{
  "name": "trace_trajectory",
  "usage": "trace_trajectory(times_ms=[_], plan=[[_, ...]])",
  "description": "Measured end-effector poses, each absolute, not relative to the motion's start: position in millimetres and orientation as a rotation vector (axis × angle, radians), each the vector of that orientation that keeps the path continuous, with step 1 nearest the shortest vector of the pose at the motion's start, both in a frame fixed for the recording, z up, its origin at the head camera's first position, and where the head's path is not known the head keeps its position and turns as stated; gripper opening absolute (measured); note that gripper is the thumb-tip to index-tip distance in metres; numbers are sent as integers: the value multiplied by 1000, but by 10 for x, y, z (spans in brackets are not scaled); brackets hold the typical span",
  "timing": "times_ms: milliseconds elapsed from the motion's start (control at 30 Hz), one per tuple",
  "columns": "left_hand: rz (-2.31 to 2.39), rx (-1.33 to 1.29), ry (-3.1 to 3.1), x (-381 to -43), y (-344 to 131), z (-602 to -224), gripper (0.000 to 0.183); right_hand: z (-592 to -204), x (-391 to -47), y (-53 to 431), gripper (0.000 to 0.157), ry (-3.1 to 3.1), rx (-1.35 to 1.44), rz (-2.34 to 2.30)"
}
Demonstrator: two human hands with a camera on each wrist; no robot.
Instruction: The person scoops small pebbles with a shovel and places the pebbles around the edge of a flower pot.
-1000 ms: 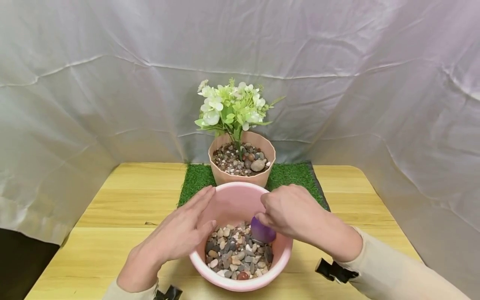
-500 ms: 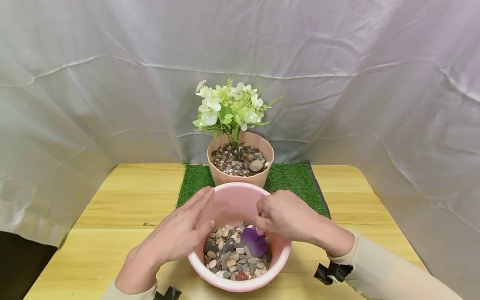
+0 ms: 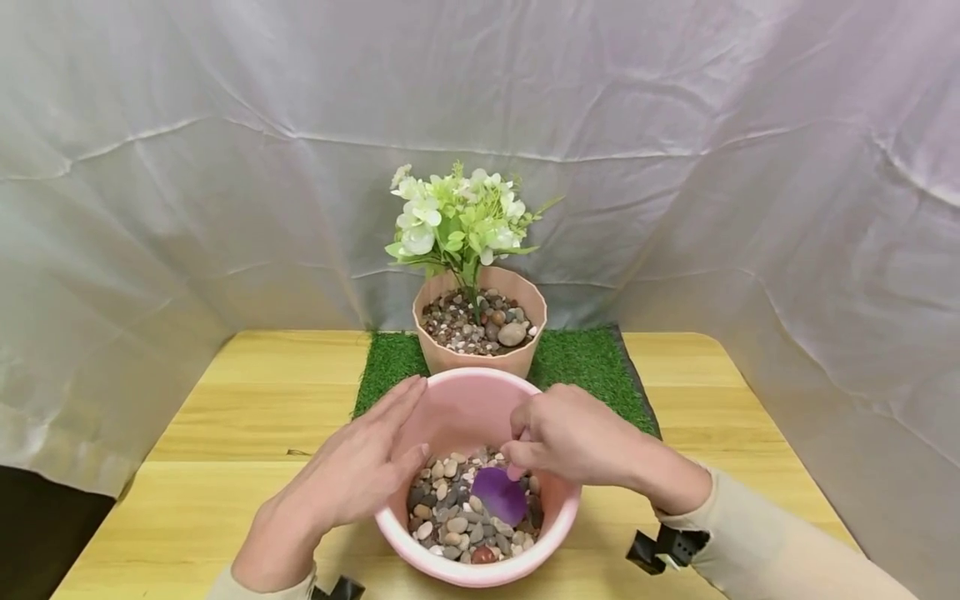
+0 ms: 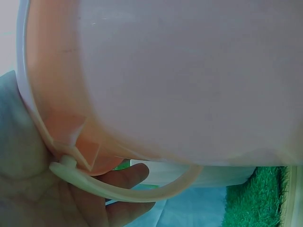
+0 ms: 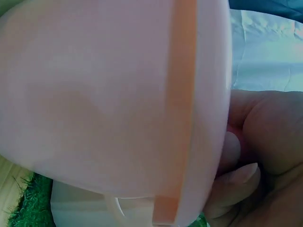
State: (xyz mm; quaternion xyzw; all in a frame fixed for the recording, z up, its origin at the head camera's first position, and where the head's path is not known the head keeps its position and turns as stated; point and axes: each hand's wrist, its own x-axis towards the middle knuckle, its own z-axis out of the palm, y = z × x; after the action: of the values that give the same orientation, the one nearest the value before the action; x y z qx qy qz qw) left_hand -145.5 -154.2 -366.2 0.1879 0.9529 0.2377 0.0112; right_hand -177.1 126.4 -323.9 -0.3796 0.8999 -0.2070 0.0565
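Observation:
A pink bucket [image 3: 476, 575] stands at the table's near side, holding a layer of mixed pebbles [image 3: 453, 529]. My right hand [image 3: 573, 437] reaches over its right rim and grips a purple scoop [image 3: 501, 497]. The scoop's rounded blade lies tilted among the pebbles, right of the middle, and the fist hides most of its handle. On the left rim rests my left hand [image 3: 352, 479], fingers fairly straight, thumb at the inner edge. In the left wrist view, the bucket's pale carrying handle [image 4: 118, 193] hangs across the fingers.
Behind the bucket, a peach flowerpot [image 3: 480, 360] bears white-flowered greenery [image 3: 457, 217] and small stones. The pot sits on an artificial grass mat [image 3: 588, 358]. Grey cloth [image 3: 300, 192] hangs around the back and sides of the wooden table [image 3: 247, 408].
My right hand has moved slightly down and left, and the scoop's blade has slid from the bucket's right wall toward the middle of the pebbles. My left hand stays on the rim.

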Motion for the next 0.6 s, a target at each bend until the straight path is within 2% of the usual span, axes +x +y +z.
trace_trajectory(times_ms=[200,433,600], plan=[[729,583,2984,-1446,-1535,-3662,80,-3253,-1755,1219,25,2733,-1161,-619],[729,589,2973,-1453,-1526,-3659,80,-3178,-1747,1211,24,2668,-957,-694],[727,591,2975,-1448,-1510,-3662,79,-3191,-1746,1225,23,2662,-994,-690]])
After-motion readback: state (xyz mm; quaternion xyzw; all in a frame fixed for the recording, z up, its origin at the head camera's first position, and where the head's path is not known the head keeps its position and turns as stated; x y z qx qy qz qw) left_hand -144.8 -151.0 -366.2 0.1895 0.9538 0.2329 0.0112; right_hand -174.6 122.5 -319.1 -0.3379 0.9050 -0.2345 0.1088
